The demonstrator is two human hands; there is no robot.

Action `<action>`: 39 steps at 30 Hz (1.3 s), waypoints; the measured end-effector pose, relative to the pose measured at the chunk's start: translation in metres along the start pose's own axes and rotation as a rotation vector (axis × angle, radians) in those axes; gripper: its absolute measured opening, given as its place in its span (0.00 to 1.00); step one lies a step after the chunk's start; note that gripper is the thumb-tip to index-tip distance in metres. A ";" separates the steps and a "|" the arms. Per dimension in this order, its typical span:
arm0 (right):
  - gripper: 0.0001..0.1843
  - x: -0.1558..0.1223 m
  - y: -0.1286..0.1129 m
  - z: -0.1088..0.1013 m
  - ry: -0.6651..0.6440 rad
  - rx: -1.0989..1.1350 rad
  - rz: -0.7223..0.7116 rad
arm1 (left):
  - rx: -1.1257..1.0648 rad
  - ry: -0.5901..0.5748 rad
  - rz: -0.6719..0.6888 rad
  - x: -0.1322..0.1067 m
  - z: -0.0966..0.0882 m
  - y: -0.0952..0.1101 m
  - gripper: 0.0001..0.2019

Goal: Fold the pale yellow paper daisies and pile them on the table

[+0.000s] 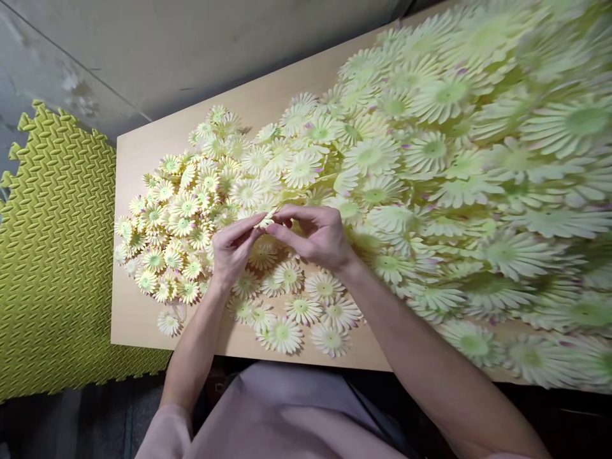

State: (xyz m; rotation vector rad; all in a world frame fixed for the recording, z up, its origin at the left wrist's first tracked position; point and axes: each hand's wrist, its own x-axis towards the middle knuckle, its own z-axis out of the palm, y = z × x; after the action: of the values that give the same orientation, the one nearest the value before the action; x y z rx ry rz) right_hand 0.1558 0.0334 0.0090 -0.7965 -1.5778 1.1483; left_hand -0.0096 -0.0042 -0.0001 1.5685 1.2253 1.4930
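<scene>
Between the fingertips of both hands is a small pale-yellow artificial flower (266, 220), its petals partly covered by the fingers. My left hand (235, 247) pinches it from the left, thumb and fingers closed. From the right, my right hand (315, 236) grips it with thumb and index finger. Both hands are held just above the flowers in the middle of the table. A heap of smaller artificial flowers (184, 205) lies to the left of my left hand. Below the hands, several loose artificial flowers (302, 308) are spread near the table's front edge.
A large pile of bigger pale-yellow petal pieces (433, 150) with green centres covers the right side of the light wooden table (157, 134). Yellow-green foam matting (57, 255) stands at the left. A grey wall (201, 44) runs behind the table.
</scene>
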 end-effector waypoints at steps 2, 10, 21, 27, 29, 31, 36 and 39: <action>0.05 0.000 0.002 -0.001 -0.006 0.012 0.024 | 0.003 -0.001 -0.004 0.000 -0.001 0.000 0.12; 0.03 0.002 -0.004 -0.002 -0.064 -0.061 -0.056 | -0.088 0.060 -0.103 -0.002 0.003 0.005 0.09; 0.05 0.006 0.002 -0.018 0.432 -0.175 -0.157 | -0.103 0.324 0.018 0.000 -0.006 -0.002 0.18; 0.15 0.019 -0.008 0.002 -0.030 -0.602 -0.297 | 0.042 0.311 0.020 -0.005 0.000 0.004 0.14; 0.23 0.029 -0.001 0.006 -0.225 -0.803 -0.282 | 0.048 0.333 0.013 -0.004 0.001 0.005 0.13; 0.24 0.041 0.009 0.002 -0.259 -0.930 -0.265 | 0.045 0.344 0.015 -0.003 0.000 0.006 0.13; 0.16 0.065 0.006 -0.044 -0.138 -1.164 -0.145 | 0.095 0.338 0.014 -0.001 -0.001 0.004 0.12; 0.27 0.069 -0.012 -0.074 0.025 -1.342 0.083 | 0.174 0.295 0.003 -0.003 0.000 0.000 0.09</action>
State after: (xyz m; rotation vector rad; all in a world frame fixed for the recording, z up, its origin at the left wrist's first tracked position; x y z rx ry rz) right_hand 0.2066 0.1127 0.0475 -1.6880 -2.2288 -0.0529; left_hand -0.0093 -0.0067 -0.0010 1.4948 1.5555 1.7036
